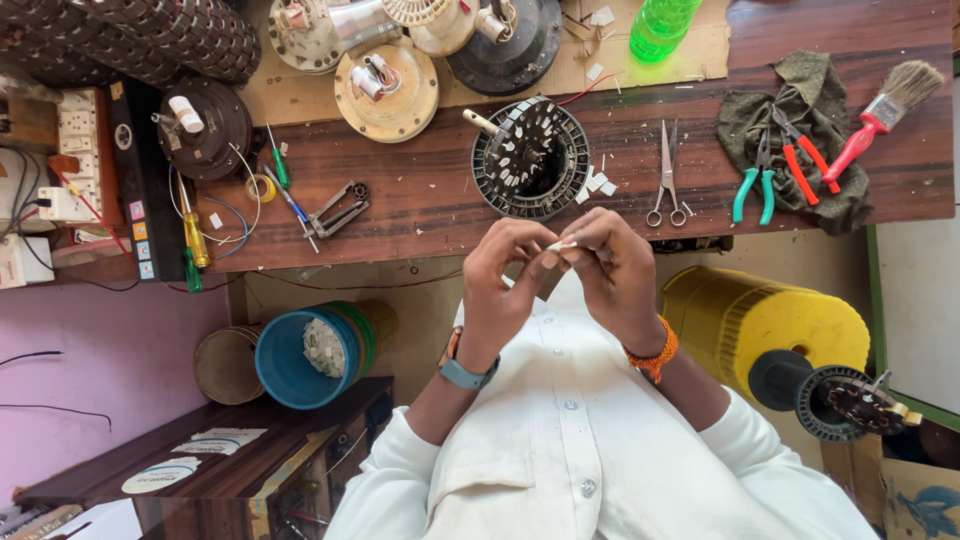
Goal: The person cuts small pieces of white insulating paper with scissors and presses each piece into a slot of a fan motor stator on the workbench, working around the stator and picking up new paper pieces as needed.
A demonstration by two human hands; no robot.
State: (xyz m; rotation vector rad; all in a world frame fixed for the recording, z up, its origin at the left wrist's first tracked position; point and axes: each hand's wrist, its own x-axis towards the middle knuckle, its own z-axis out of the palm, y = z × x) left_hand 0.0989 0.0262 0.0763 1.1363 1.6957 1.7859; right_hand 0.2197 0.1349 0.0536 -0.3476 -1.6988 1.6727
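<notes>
Both hands pinch a small white paper strip between fingertips, just below the bench edge.

Left hand and right hand fingers closed on the paper strip, thin, stiff-looking, likely held taut for folding. Just beyond fingertips: round black slotted stator, metal scissors, more white scraps on the grainy wooden bench.
</notes>
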